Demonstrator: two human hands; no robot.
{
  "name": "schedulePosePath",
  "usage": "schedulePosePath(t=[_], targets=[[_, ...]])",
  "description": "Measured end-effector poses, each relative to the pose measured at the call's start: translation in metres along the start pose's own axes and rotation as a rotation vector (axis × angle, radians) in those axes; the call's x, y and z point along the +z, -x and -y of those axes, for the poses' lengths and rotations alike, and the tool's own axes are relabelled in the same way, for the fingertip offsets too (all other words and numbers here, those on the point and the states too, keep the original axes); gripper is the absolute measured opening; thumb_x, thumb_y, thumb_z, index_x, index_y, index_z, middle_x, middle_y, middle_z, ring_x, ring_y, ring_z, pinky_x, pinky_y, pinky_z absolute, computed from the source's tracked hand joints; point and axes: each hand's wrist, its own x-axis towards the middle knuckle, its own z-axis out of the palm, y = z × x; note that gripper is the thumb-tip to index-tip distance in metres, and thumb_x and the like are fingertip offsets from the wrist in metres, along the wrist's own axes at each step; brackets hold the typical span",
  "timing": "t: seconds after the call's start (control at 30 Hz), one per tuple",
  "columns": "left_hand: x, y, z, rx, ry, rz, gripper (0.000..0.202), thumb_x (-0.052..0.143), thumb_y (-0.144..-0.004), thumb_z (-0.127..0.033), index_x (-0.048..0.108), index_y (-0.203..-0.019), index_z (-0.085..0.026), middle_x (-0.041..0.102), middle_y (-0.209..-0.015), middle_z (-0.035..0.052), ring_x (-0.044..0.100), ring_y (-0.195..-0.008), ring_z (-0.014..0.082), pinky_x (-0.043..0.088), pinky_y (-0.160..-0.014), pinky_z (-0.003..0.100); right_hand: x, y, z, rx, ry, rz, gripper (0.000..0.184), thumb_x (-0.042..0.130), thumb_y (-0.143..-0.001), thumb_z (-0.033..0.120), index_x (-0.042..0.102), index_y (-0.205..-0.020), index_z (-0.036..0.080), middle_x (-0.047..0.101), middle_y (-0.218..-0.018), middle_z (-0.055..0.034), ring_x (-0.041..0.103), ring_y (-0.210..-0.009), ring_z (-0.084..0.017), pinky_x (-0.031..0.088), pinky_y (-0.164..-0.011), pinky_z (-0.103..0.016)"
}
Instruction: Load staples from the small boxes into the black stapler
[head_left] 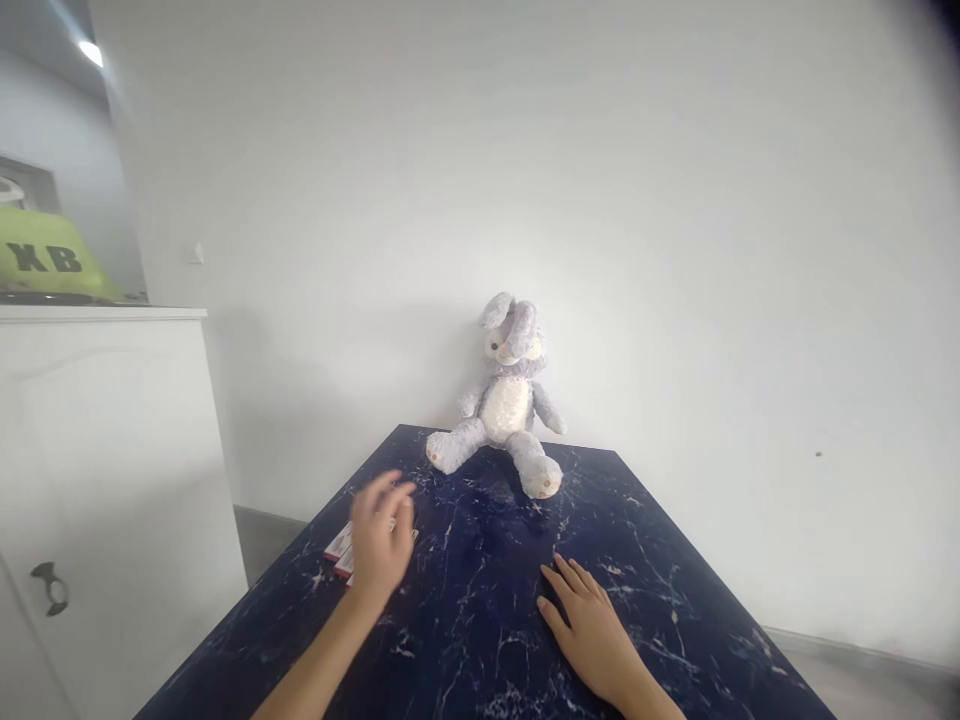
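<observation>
A grey and white plush rabbit (506, 400) sits upright at the far edge of a dark blue marbled table (480, 620), leaning against the wall. My left hand (379, 540) hovers above the table's left side, fingers apart and slightly blurred, just over a few small red and white boxes (340, 548) that it partly hides. It holds nothing that I can see. My right hand (589, 625) lies flat on the table top to the right of centre, fingers stretched forward and empty.
A white cabinet (105, 480) with a dark handle stands left of the table. On top of it rests a green object (45, 262) marked "XB". A plain white wall (675, 250) rises directly behind the table.
</observation>
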Motion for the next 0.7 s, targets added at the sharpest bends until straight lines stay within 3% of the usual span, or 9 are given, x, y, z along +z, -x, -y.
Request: schedulePosePath(t=[0.07, 0.1, 0.13, 0.2, 0.3, 0.4, 0.53, 0.7], targets=[[-0.018, -0.009, 0.031, -0.177, -0.16, -0.138, 0.032, 0.041, -0.099, -0.032, 0.066, -0.116, -0.021, 0.051, -0.139, 0.0116, 0.047, -0.129, 0.0287, 0.036, -0.109, 0.047, 0.0, 0.0, 0.0, -0.004, 0.008, -0.014, 0.061, 0.033, -0.096, 0.06, 0.049, -0.145, 0.025, 0.034, -0.157, -0.0038, 0.025, -0.147, -0.031, 0.022, -0.121, -0.049], [-0.025, -0.011, 0.047, -0.244, -0.24, -0.144, 0.035, 0.04, -0.099, -0.033, 0.066, -0.118, -0.02, 0.047, -0.144, 0.0123, 0.045, -0.131, 0.0299, 0.033, -0.111, 0.048, 0.0, 0.0, 0.0, -0.003, 0.009, -0.019, 0.061, 0.034, -0.096, 0.059, 0.05, -0.144, 0.025, 0.035, -0.157, -0.0041, 0.026, -0.147, -0.031, 0.023, -0.12, -0.049], [-0.029, -0.009, 0.062, -0.332, -0.32, -0.094, 0.038, 0.037, -0.099, -0.035, 0.064, -0.123, -0.02, 0.041, -0.149, 0.0135, 0.043, -0.133, 0.0316, 0.032, -0.111, 0.05, 0.0, 0.0, 0.0, -0.002, 0.007, -0.021, 0.06, 0.034, -0.097, 0.058, 0.05, -0.144, 0.025, 0.035, -0.157, -0.0042, 0.026, -0.147, -0.031, 0.023, -0.12, -0.049], [-0.032, -0.003, 0.085, -0.53, -0.445, 0.179, 0.046, 0.032, -0.1, -0.038, 0.058, -0.133, -0.021, 0.037, -0.153, 0.0159, 0.037, -0.137, 0.0377, 0.033, -0.107, 0.056, -0.001, 0.001, 0.001, -0.001, 0.002, -0.02, 0.06, 0.034, -0.097, 0.057, 0.05, -0.144, 0.025, 0.037, -0.156, -0.0042, 0.027, -0.146, -0.031, 0.024, -0.12, -0.049], [-0.022, 0.008, 0.1, -0.555, -0.397, 0.435, 0.042, 0.038, -0.096, -0.039, 0.071, -0.116, -0.025, 0.063, -0.129, 0.0128, 0.053, -0.12, 0.0394, 0.042, -0.097, 0.055, -0.003, 0.002, 0.003, 0.0, 0.004, -0.019, 0.06, 0.034, -0.097, 0.057, 0.051, -0.144, 0.024, 0.037, -0.156, -0.0043, 0.027, -0.146, -0.03, 0.024, -0.12, -0.048], [-0.009, 0.011, 0.1, -0.462, -0.296, 0.6, 0.039, 0.039, -0.095, -0.041, 0.075, -0.106, -0.03, 0.07, -0.12, 0.0049, 0.059, -0.111, 0.0337, 0.045, -0.093, 0.046, -0.003, 0.002, 0.004, 0.004, 0.01, -0.024, 0.059, 0.034, -0.097, 0.057, 0.05, -0.144, 0.024, 0.037, -0.156, -0.0043, 0.026, -0.147, -0.03, 0.025, -0.12, -0.048], [-0.004, 0.012, 0.087, -0.335, -0.182, 0.718, 0.038, 0.041, -0.094, -0.045, 0.075, -0.103, -0.03, 0.071, -0.118, 0.0024, 0.059, -0.107, 0.0303, 0.044, -0.091, 0.042, -0.002, 0.001, 0.003, -0.009, 0.023, -0.021, 0.059, 0.035, -0.097, 0.056, 0.051, -0.143, 0.024, 0.038, -0.155, -0.0046, 0.027, -0.146, -0.031, 0.026, -0.119, -0.048], [0.004, 0.03, 0.037, -0.137, -0.023, 0.842, 0.035, 0.044, -0.096, -0.044, 0.075, -0.097, -0.031, 0.069, -0.119, -0.0004, 0.058, -0.105, 0.0245, 0.042, -0.093, 0.038, -0.001, 0.0, 0.003, -0.012, 0.043, -0.018, 0.059, 0.035, -0.096, 0.056, 0.051, -0.143, 0.023, 0.039, -0.155, -0.0058, 0.028, -0.146, -0.032, 0.026, -0.118, -0.049]])
